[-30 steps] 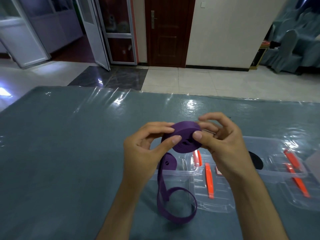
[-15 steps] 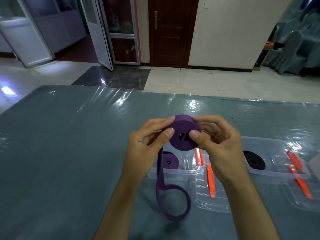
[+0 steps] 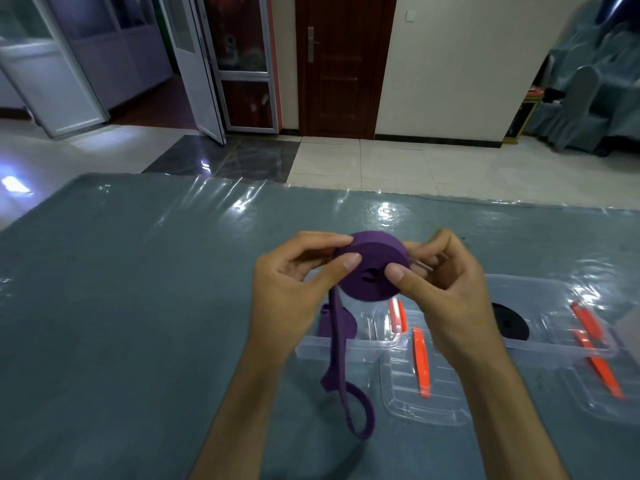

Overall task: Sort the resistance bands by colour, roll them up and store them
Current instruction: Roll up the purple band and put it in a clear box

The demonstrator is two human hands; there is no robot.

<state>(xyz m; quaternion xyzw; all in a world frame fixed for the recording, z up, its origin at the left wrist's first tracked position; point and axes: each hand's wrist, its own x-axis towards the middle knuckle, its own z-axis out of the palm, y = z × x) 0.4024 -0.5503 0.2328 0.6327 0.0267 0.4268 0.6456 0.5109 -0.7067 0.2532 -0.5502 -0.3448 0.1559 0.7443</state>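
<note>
1. I hold the purple roll up over the table, between both hands; my left hand pinches its left rim with thumb and fingertips, and my right hand pinches the right side, thumb on the face beside the hollow centre.
2. The roll is thick already, so I judge the winding mostly done; a loose tail hangs from its left edge and ends in a loop lying on the table, and that is what remains to take in.
3. Stored, as far as I can see: a black roll in the right part of the clear box, and another purple roll at its left end, partly behind the tail.
4. Two clear lids with orange clips lie nearer me, off the box; closing is not yet done, and I cannot see any further unrolled bands.
</note>
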